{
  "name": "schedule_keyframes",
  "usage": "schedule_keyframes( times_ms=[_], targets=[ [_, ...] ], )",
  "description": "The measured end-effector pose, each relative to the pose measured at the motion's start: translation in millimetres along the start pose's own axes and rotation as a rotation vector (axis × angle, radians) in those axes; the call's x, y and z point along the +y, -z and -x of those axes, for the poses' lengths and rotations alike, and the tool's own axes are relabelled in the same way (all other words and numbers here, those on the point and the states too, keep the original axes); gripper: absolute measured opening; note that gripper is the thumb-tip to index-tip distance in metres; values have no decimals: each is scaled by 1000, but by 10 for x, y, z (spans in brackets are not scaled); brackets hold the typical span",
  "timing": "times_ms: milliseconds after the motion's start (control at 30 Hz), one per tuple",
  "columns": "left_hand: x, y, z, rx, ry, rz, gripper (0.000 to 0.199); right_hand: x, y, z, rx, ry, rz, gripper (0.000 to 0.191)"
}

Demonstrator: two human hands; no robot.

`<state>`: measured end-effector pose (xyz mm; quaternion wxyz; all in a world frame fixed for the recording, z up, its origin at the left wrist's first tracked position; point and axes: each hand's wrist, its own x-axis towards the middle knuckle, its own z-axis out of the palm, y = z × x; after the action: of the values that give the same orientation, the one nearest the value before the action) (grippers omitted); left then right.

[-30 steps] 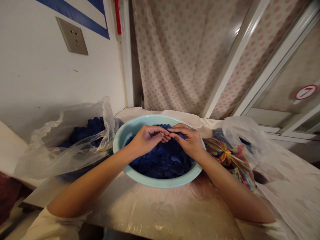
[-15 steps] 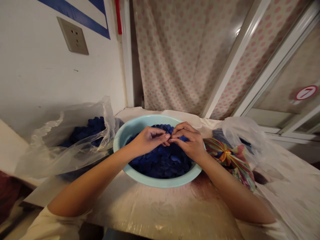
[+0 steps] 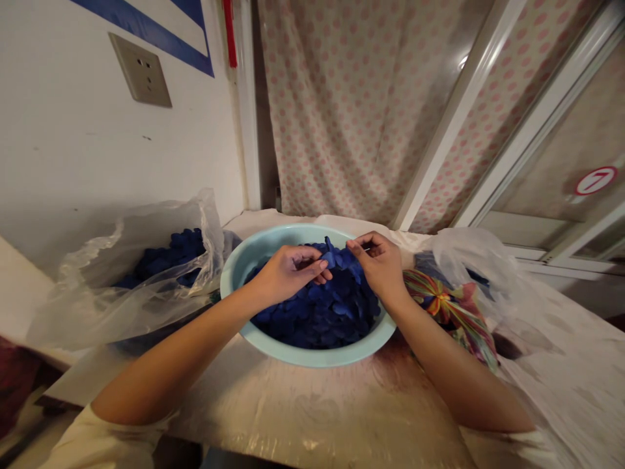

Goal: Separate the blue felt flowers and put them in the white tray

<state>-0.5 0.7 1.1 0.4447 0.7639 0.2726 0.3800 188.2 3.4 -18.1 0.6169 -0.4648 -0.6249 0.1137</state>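
A pale blue plastic basin (image 3: 312,357) stands in front of me, heaped with dark blue petal-shaped pieces (image 3: 317,319). Over the heap, my left hand (image 3: 295,270) is closed, pinching a blue petal-shaped piece (image 3: 329,256) between thumb and fingers. The piece sticks up past the fingertips. To its right, my right hand (image 3: 378,264) is closed too, with thumb and forefinger pressed together beside the blue pieces. What its fingertips grip, if anything, is too small to tell. The two hands are a little apart.
Left of the basin lies an open clear plastic bag (image 3: 117,299) holding more dark blue pieces (image 3: 170,257). On the right are a knotted colourful cloth bundle (image 3: 444,303) and another clear bag (image 3: 493,273). A dotted curtain (image 3: 342,117) hangs behind the table (image 3: 293,417).
My hands were touching at the fingertips; my right hand has drawn away to the right and slightly up. More of the blue piece now shows at my left fingertips.
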Motion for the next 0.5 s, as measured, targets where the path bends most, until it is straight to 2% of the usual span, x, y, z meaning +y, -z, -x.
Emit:
schedule_keyframes(
  times_ms=[167,233,300,400,500],
  targets=[
    [4,1,-7,52,27,1,21,79,26,-49,110,34,93,20],
    [1,2,-17,54,47,-8,21,54,28,-29,120,117,146,17],
    [-4,3,-26,42,66,-17,22,-11,27,14,110,267,206,15],
    [-13,4,-32,27,78,-21,20,-134,19,88,-9,513,255,8],
    [-22,6,-29,30,40,-45,20,-202,2,130,-210,629,216,9]
  ],
)
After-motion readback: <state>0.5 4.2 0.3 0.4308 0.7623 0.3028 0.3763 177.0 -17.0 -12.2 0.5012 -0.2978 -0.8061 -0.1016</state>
